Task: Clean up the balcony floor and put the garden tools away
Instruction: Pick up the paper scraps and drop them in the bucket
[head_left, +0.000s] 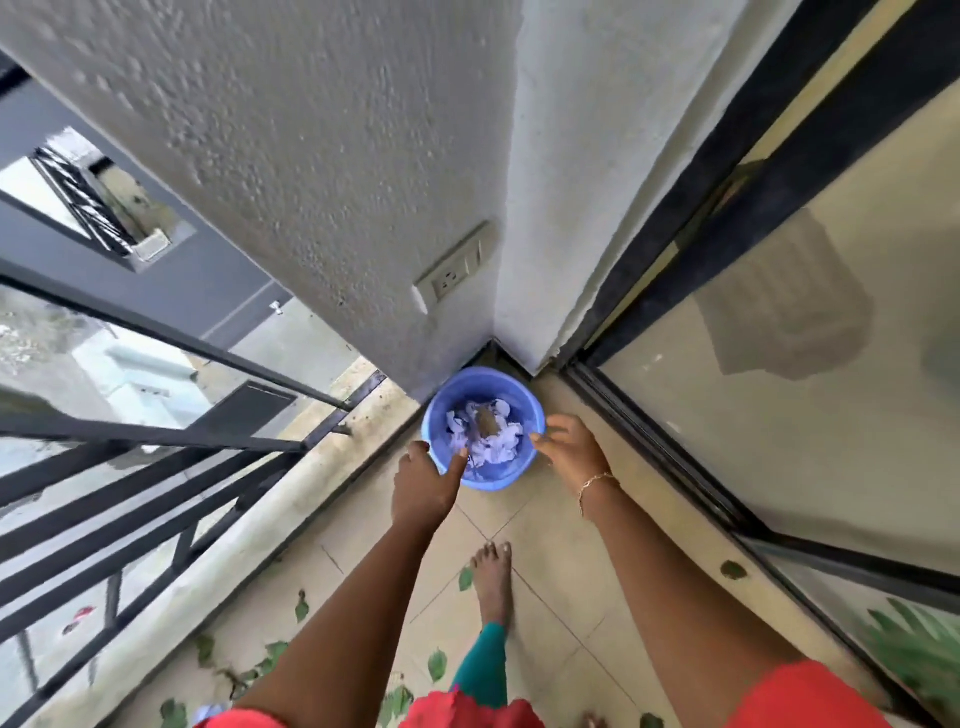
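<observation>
Fallen leaves: lay on the tiles back beneath the forearms; light and limp.
Left hand: gripped the near-left rim, thumb hooked inside, fingers curled outside.
Blue plastic bucket: stood between both hands, in the wall corner; probably light and thin-walled, best lifted by opposite rim edges.
Crumpled paper: lay just beyond the left thumb; soft and loose, and would likely spill if tilted.
Right hand: fingers were loosely spread at the right rim; contact unclear.

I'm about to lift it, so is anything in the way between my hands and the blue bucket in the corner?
Nothing visible. The left hand is at the near-left rim of the blue bucket, the right hand at its right rim.
</observation>
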